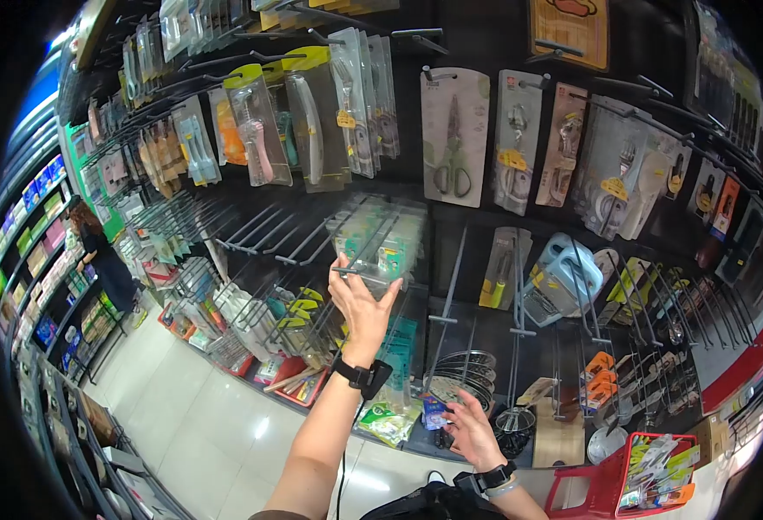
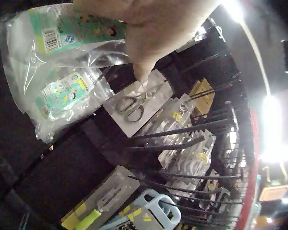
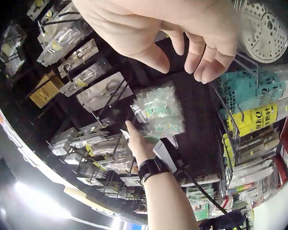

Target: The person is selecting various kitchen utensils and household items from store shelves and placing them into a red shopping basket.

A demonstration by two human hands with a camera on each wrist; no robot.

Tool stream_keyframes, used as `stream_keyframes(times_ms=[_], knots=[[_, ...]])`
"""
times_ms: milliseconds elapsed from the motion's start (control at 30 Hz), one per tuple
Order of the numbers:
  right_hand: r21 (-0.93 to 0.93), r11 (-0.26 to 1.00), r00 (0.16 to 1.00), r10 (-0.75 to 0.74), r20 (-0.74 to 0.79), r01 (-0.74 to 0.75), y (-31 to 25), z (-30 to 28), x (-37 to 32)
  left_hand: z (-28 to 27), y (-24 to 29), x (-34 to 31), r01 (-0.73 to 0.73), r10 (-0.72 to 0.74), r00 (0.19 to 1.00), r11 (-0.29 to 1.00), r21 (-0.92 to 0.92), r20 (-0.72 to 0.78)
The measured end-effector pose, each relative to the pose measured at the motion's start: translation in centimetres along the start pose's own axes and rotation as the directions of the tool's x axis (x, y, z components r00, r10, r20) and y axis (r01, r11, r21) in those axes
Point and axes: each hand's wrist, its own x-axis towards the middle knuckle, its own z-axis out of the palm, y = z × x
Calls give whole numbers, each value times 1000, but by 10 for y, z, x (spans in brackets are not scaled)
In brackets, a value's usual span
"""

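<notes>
Clear packs with green labels (image 1: 390,234) (image 2: 62,96) (image 3: 156,108) hang in a cluster on a wall hook. The left hand (image 1: 364,314) (image 2: 158,24) (image 3: 141,146) is raised at their lower edge, thumb and fingers spread apart; whether the fingertips touch the packs is unclear. In the left wrist view this hand covers part of the upper pack, and its fingers are mostly hidden. Lower down, the right hand (image 1: 477,433) (image 3: 168,28) hovers in front of the lower racks, fingers loosely bent and holding nothing.
Carded scissors (image 1: 453,139) and other utensils hang above and to the right. Bare metal hooks (image 1: 269,234) stick out on the left. A red basket (image 1: 633,459) of packets stands at lower right. A person in dark clothes (image 1: 104,260) stands down the aisle.
</notes>
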Motion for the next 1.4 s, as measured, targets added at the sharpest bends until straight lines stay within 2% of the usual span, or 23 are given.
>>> stream_keyframes(times_ms=[200,300,400,467,533,600,667,733,800,833,867,900,933,967,1000,1033,1067,1133,1200,1233,1267,1367,1400], knots=[[-14,995,985,-99,-139,98,-3,-25,-30,59,-17,17,-28,29,999,999,28,-33],[-2,984,960,-175,-216,179,-2,-47,-59,71,-8,25,96,-97,994,995,9,52],[-18,971,909,-231,-348,240,-8,-65,-92,82,-14,27,-8,8,1000,1000,-8,-18],[-80,956,858,-288,-425,281,-13,-76,-120,75,-6,28,73,-75,997,995,62,31],[-112,942,798,-329,-506,317,-11,-104,-145,53,16,20,9,-8,998,1000,7,-65],[-86,929,752,-344,-562,361,-14,-123,-168,60,1,2,64,-58,992,997,46,-113],[-69,930,706,-322,-630,362,-17,-142,-186,44,-3,-24,-49,50,987,999,10,-155],[-53,927,672,-307,-674,371,-13,-166,-199,33,-9,-70,-57,58,982,998,9,-181],[-51,927,643,-297,-706,372,-15,-185,-211,33,-31,-128,-2,-10,999,975,-220,-53],[-49,930,628,-283,-725,363,-15,-196,-218,28,-46,-161,-23,44,994,979,-204,98],[-37,931,620,-272,-736,364,-16,-207,-225,22,-61,-196,-46,94,964,981,-188,250],[-76,940,617,-277,-737,331,-18,-220,-232,16,-72,-229,264,-70,854,912,-314,515],[-115,948,615,-282,-736,297,-19,-234,-239,8,-71,-262,242,-57,807,940,-240,588],[-144,950,607,-289,-740,276,-21,-252,-246,-11,-43,-280,354,-138,687,921,-163,713],[-136,951,602,-283,-747,279,-25,-269,-256,-15,-36,-305,366,-120,674,911,-188,729],[-179,953,616,-296,-730,246,-32,-287,-268,-25,-16,-317,339,-133,587,936,-94,799],[-223,952,631,-307,-712,212,-41,-307,-280,-26,-8,-331,336,-129,582,937,-94,803],[-270,954,554,-295,-779,129,-73,-337,-303,-26,1,-360,261,-91,371,965,-9,924],[-417,904,513,-402,-759,91,-89,-409,-321,-21,16,-379,198,-47,307,980,-15,951],[-377,926,480,-346,-806,33,-107,-432,-332,-16,27,-386,141,-12,243,990,-23,970],[-333,943,445,-288,-848,-23,-128,-455,-342,-11,43,-390,129,-10,237,991,-22,971],[-268,963,326,-243,-914,-36,-158,-540,-359,-6,101,-395,69,57,24,996,-59,998],[-250,964,284,-216,-934,-92,-167,-564,-364,-4,114,-400,55,52,14,997,-53,999]])
